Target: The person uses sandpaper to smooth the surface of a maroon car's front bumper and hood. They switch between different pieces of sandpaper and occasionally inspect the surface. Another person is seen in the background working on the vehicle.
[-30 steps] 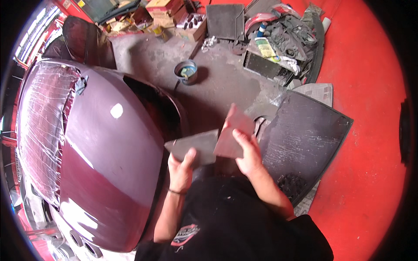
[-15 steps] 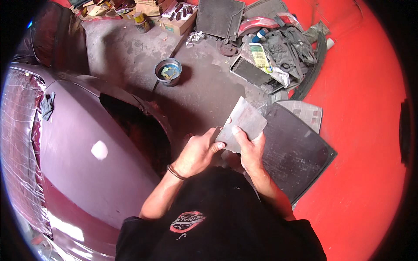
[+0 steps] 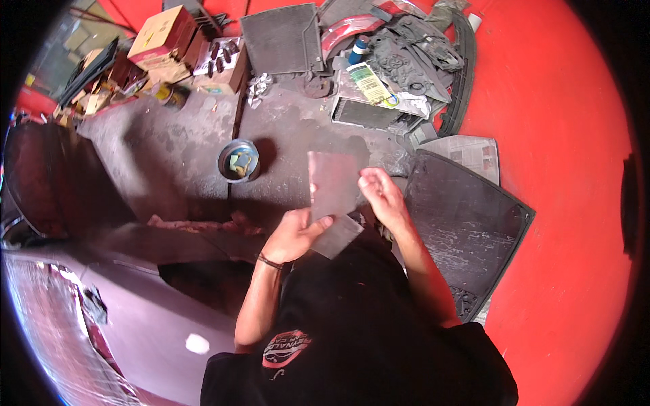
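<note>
My left hand (image 3: 292,237) grips a dull grey sheet that looks like sandpaper (image 3: 334,183), its thumb lying across the front and fingertips showing at the left edge. The sheet stands up in front of my torso, with a lower flap (image 3: 338,238) angled below the thumb. Beside the sheet's right edge is my right hand (image 3: 383,199), its fingers loosely bent and slightly blurred; nothing shows in them, and whether they touch the edge is unclear. A dark band circles my left wrist.
A blue-rimmed bucket (image 3: 221,164) holding yellowish pieces stands on the floor ahead. At left is a mauve car panel (image 3: 156,325) with plastic film. A black panel (image 3: 460,223) lies at right. Car parts (image 3: 413,61) and cardboard boxes (image 3: 162,37) lie farther back.
My right hand has come off the sheet's face to its right edge. The sheet has turned more upright and shows a longer face. The view has swung left.
</note>
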